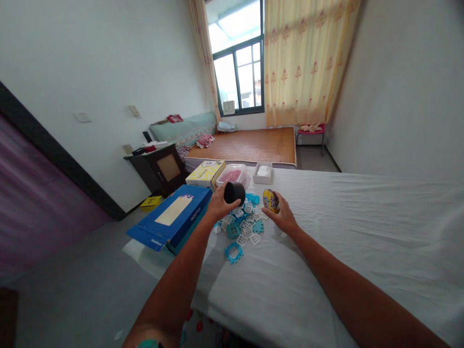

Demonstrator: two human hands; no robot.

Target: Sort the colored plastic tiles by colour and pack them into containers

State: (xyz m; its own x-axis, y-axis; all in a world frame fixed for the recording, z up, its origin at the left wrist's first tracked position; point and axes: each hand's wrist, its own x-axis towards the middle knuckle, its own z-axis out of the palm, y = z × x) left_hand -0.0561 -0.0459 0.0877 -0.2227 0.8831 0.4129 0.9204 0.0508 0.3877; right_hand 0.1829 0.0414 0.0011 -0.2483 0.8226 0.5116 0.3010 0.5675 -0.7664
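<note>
My left hand (219, 205) is closed around a black cylindrical cup (234, 192), tipped on its side above a pile of teal and white plastic interlocking pieces (243, 223) on the white sheet. My right hand (282, 216) grips a yellow printed lid or round piece (270, 201) just right of the pile. One teal ring-shaped piece (233, 252) lies apart, nearer to me.
A blue box lid (170, 220) hangs over the bed's left edge. Behind the pile stand a yellow box (205, 174), a clear tub with pink contents (232, 175) and a small white tray (263, 171). White bedsheet (362, 232) stretches right. A dark bedside cabinet (159, 166) stands left.
</note>
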